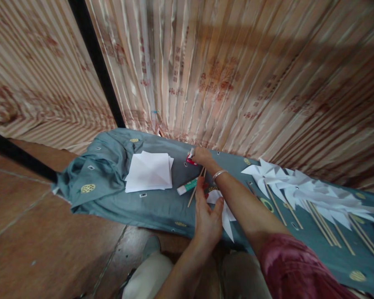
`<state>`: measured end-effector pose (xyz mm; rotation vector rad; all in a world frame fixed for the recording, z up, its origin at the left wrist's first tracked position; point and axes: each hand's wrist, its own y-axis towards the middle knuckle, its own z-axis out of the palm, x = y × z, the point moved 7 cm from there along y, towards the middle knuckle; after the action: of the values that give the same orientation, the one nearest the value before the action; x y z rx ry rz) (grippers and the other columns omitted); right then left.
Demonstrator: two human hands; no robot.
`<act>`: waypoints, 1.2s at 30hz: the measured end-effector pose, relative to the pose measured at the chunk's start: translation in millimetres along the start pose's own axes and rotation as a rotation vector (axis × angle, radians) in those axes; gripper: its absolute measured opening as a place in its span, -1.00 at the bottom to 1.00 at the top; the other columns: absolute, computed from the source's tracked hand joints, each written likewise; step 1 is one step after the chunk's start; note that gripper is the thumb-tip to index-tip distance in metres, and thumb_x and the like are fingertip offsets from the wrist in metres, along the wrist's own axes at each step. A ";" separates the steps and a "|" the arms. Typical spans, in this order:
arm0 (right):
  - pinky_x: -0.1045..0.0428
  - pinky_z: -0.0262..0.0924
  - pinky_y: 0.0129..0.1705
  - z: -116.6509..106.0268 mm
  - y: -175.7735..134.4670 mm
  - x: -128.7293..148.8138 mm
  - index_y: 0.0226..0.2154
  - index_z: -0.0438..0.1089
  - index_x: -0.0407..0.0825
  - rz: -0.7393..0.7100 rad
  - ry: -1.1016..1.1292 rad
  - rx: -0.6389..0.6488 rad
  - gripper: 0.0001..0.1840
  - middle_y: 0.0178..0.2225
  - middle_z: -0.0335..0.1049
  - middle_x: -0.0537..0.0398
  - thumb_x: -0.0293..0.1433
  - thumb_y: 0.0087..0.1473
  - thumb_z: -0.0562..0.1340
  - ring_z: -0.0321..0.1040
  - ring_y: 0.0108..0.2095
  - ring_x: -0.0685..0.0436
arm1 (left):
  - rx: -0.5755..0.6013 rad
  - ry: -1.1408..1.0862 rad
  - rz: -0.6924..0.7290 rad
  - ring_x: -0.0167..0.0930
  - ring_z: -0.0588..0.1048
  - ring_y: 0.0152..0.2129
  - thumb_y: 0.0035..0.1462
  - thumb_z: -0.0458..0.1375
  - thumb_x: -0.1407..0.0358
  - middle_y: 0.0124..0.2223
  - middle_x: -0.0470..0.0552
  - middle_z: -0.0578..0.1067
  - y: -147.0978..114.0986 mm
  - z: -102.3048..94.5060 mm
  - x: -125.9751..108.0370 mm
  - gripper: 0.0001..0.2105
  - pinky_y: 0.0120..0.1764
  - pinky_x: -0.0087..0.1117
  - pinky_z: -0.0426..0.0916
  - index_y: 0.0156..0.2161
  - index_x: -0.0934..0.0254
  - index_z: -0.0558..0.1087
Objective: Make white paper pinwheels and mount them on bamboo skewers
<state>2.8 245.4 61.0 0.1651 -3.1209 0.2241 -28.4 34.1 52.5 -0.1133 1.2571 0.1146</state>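
My right hand (202,156) reaches across to a small red-and-white box (191,158), its fingers curled against the box's right side. Below it, my left hand (208,216) is open, thumb apart from the stretched fingers. The fingertips are by some thin wooden sticks (191,197) and a green-and-white glue stick (187,187). A white paper pinwheel (227,220) lies just right of my left hand, partly hidden by my right forearm. Something red shows behind the left fingers, too covered to name.
A stack of white paper sheets (149,172) lies to the left on the grey-green cloth (112,199). Several finished pinwheels (299,189) on wooden sticks overlap at the right, near a roll of tape (266,205). A striped curtain (190,74) hangs behind, with a dark pole (98,62).
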 end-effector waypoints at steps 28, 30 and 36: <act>0.04 0.26 -0.14 5.6 -3.6 -2.4 -0.20 0.48 -0.17 -0.050 0.110 -0.078 -0.74 -0.18 0.54 -0.11 -0.33 0.18 0.18 0.46 -0.13 -0.14 | 0.007 0.047 0.010 -0.24 0.09 0.29 0.05 0.15 0.37 0.33 0.15 0.14 4.9 1.7 4.5 -0.32 0.29 -0.16 -0.01 0.29 0.24 0.06; 0.01 0.28 -0.11 6.4 -2.5 -1.7 -0.18 0.46 -0.17 -0.042 0.113 -0.074 -0.72 -0.16 0.52 -0.11 -0.30 0.19 0.18 0.45 -0.12 -0.15 | 0.009 0.062 0.011 -0.23 0.09 0.29 0.05 0.14 0.36 0.33 0.17 0.14 5.5 1.9 4.3 -0.32 0.29 -0.14 -0.01 0.28 0.26 0.06; -0.15 0.34 -0.07 11.0 4.8 -4.6 -0.06 0.36 -0.10 -0.031 0.137 -0.031 -0.67 -0.06 0.40 -0.02 -0.25 0.20 0.21 0.40 -0.11 -0.14 | 0.013 0.062 0.006 -0.22 0.12 0.27 0.04 0.14 0.36 0.32 0.19 0.16 7.3 1.8 4.5 -0.32 0.28 -0.14 0.00 0.28 0.30 0.07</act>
<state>6.9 249.1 49.4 0.1889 -2.9819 0.1783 -26.4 41.7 48.6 -0.1020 1.3195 0.1091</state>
